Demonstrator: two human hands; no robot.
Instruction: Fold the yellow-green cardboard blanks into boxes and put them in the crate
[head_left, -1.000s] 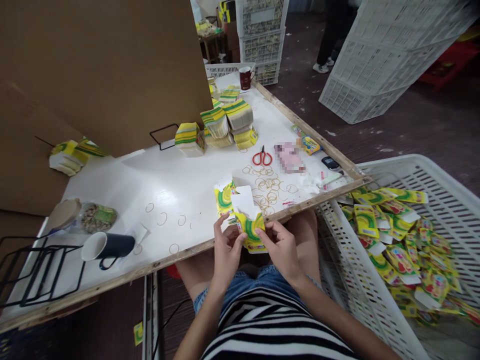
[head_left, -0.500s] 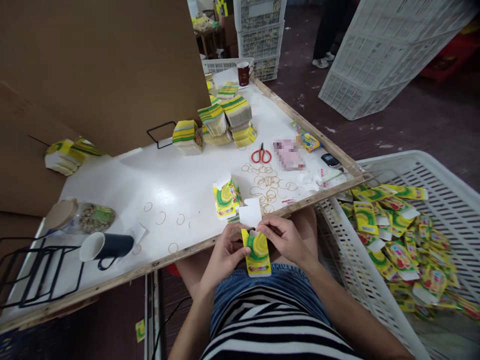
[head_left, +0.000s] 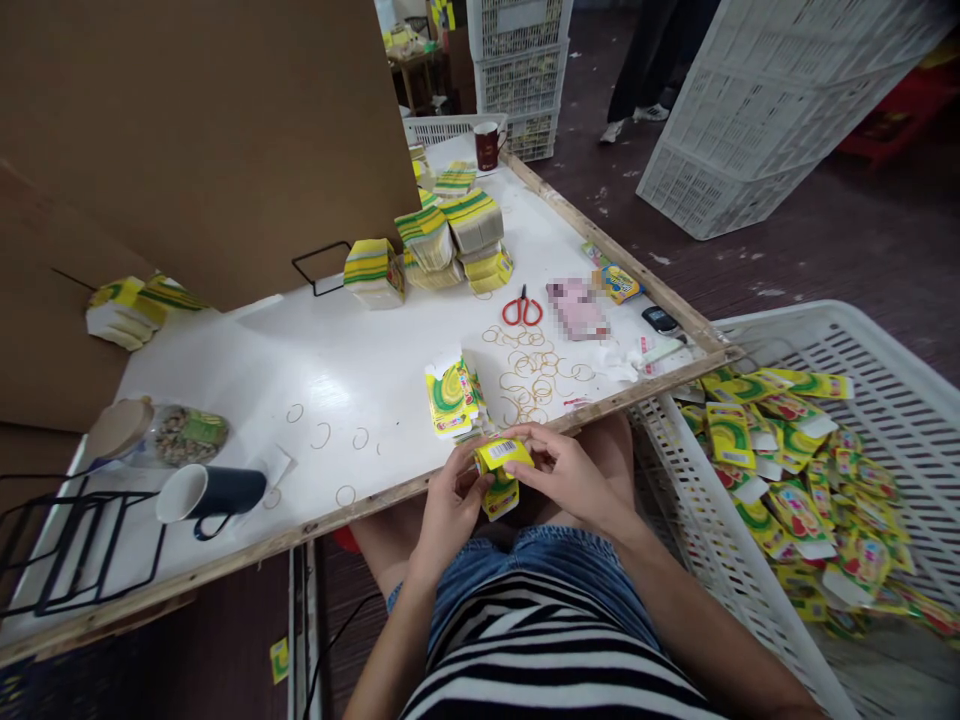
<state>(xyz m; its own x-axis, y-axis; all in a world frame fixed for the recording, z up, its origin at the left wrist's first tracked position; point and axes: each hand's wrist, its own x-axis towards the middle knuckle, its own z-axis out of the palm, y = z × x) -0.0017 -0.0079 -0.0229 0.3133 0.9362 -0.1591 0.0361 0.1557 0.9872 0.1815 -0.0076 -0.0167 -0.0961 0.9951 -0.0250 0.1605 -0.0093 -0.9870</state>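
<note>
So the person is sitting at the near edge of the table (head_left: 337, 340) with both hands pulled in close over their lap. The left hand (head_left: 450, 500) and right hand (head_left: 571, 478) both pinch one little yellow-green card (head_left: 501, 470) between them, fingers closed on it from either side. The card looks folded over, barcode flap facing up, and it sits just off the table edge, not on it. At 12 o'clock from the hands, just past the edge, there's a small stack (head_left: 452, 395) of the same cards standing on the table. A scatter of bands (head_left: 534, 372) is at about 1 o'clock, with red scissors (head_left: 523, 310) a bit beyond. Tied bundles (head_left: 450, 240) sit further back around 12. A dark mug (head_left: 214, 492) lies on its side at 9 o'clock. Over at 3 o'clock is a white crate (head_left: 892, 370) full of loose cards.
</note>
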